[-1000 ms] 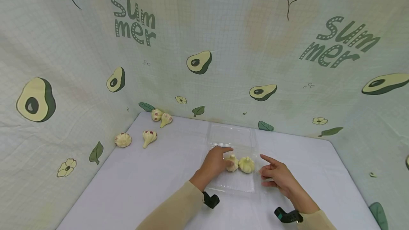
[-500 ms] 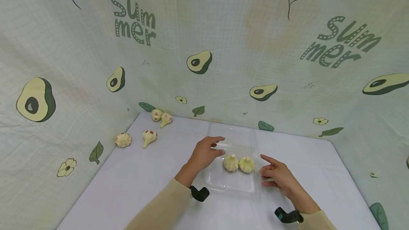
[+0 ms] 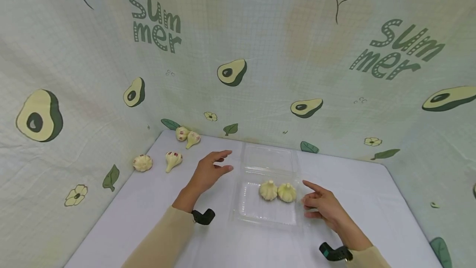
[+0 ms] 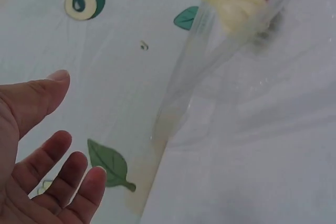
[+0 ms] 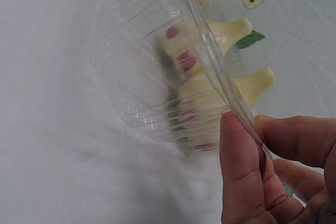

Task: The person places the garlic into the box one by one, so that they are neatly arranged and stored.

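A clear plastic clamshell box (image 3: 265, 214) lies with its lid (image 3: 268, 157) folded back, away from me. Two garlic bulbs, a left one (image 3: 268, 190) and a right one (image 3: 287, 192), sit side by side in its base with stems up. At the base's right edge, my right hand (image 3: 321, 206) pinches the clear rim (image 5: 223, 85) between thumb and fingers. My left hand (image 3: 208, 173) hovers left of the box, holding nothing, thumb and fingers spread apart. In the left wrist view its fingers (image 4: 73, 179) are loosely bent, clear of the box.
Several loose garlic bulbs lie at the table's far left: one near the left edge (image 3: 143, 163), one beside it (image 3: 173, 161), and a touching pair, including a front bulb (image 3: 193, 139), in the back corner. A patterned cloth (image 3: 267, 53) hangs around the white tabletop (image 3: 148, 218).
My left hand has let go of the left garlic bulb in the box and moved left, out over the table. The right hand keeps its place at the rim.
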### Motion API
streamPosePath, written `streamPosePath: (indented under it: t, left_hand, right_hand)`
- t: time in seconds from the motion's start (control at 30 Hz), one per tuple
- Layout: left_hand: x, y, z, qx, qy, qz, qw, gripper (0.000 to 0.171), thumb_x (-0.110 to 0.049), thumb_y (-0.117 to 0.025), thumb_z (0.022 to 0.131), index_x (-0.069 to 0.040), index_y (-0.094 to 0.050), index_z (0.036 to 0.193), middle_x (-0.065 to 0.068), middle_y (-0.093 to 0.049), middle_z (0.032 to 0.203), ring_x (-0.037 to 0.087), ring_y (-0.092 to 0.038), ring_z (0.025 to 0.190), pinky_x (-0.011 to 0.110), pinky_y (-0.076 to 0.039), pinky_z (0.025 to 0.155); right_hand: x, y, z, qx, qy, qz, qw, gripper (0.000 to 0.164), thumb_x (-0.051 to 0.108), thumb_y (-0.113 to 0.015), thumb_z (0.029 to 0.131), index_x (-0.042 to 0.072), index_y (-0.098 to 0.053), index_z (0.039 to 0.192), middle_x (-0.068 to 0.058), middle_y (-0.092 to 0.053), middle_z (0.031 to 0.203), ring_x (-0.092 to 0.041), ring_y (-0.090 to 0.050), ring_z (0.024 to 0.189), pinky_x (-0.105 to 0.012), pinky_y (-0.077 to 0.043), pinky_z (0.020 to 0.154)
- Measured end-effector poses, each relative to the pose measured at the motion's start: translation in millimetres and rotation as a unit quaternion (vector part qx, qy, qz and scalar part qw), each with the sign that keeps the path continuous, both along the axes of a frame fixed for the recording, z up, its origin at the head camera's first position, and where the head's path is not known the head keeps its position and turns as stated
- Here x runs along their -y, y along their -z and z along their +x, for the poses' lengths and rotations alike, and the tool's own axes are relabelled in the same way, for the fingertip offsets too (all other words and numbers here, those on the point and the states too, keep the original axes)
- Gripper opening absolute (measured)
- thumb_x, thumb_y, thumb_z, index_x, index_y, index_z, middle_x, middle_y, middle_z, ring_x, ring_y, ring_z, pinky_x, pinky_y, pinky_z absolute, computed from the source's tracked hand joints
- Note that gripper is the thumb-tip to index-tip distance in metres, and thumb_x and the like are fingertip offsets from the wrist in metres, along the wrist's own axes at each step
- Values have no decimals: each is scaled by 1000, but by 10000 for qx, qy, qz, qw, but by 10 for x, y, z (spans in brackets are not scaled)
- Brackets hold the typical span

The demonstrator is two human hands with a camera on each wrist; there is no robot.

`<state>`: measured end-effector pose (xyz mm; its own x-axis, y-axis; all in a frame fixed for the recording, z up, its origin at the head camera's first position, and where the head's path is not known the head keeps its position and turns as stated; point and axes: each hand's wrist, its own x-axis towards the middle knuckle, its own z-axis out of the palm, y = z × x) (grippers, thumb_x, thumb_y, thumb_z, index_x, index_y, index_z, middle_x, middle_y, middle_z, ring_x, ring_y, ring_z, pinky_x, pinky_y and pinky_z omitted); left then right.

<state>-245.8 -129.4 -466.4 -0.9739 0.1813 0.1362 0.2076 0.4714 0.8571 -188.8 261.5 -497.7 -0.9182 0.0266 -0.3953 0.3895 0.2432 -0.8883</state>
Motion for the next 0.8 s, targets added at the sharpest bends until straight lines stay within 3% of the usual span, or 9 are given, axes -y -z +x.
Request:
streamPosePath:
  t: [0.2, 0.4, 0.6, 0.8]
  left_hand:
    - [456, 18, -105, -170, -695, 167, 9973, 55, -25, -79, 97, -21, -62, 149, 8, -59, 148, 32, -56, 133, 48, -53, 106]
    - [908, 107, -191, -272, -1497, 130, 9883, 56, -28, -76, 100, -14, -58, 151, 16, -56, 146, 35, -52, 134, 48, -49, 107]
    - [1232, 253, -239, -206, -1912, 123, 9813, 59, -31, -75, 101, -14, -55, 154, 18, -49, 154, 39, -47, 138, 52, -44, 108]
    - [1420, 388, -274, -134, -2186, 63, 9757, 62, -30, -77, 98, -13, -55, 154, 24, -44, 156, 43, -40, 143, 60, -37, 115]
  right_hand:
    - [-8, 13, -3, 46, 27, -16, 10000, 75, -1, -69, 96, 8, -37, 163, -7, -66, 99, -20, -66, 85, -38, -65, 69]
    - [-23, 19, -6, 46, 23, -3, 10000, 75, 0, -70, 96, 8, -37, 163, -7, -66, 100, -20, -66, 85, -38, -65, 70]
    - [-37, 16, 2, -8, -32, 7, 10000, 75, 1, -70, 97, 9, -37, 163, -7, -65, 101, -21, -66, 86, -38, -65, 70]
    - [-35, 18, 0, -26, -48, -2, 10000, 75, 0, -69, 96, 9, -37, 164, -8, -66, 102, -20, -66, 86, -38, -64, 69]
